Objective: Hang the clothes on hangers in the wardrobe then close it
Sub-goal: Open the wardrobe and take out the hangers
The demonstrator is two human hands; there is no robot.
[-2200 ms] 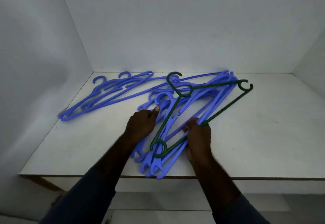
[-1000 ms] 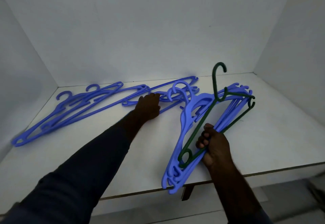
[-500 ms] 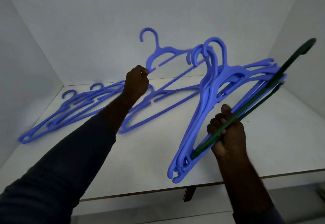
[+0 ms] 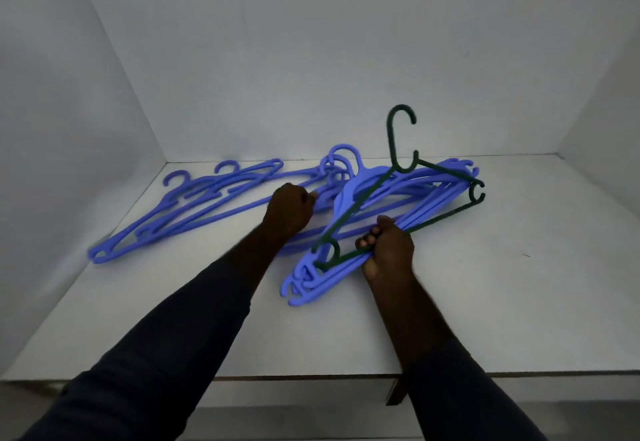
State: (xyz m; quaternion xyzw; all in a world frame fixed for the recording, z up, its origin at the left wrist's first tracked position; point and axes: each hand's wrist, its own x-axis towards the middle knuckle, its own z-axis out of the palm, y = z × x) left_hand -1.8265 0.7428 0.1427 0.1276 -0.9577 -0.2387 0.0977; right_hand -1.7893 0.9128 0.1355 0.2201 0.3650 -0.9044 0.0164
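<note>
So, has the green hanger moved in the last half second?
Yes. The green hanger, gripped by the right hand, has dropped from high against the right wall to just above the shelf.

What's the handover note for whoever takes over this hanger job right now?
Left hand: grips a blue hanger lying mid-shelf.
Right hand: grips a bundle of blue hangers together with the green hanger, whose hook points up; the bundle's low end is at the shelf.
More loose blue hangers lie on the shelf's left side.
Done: hangers partly gathered, nothing hung. No clothes or rail in view.
Left: collect the hangers, hang the clothes in the wardrobe, close it.
</note>
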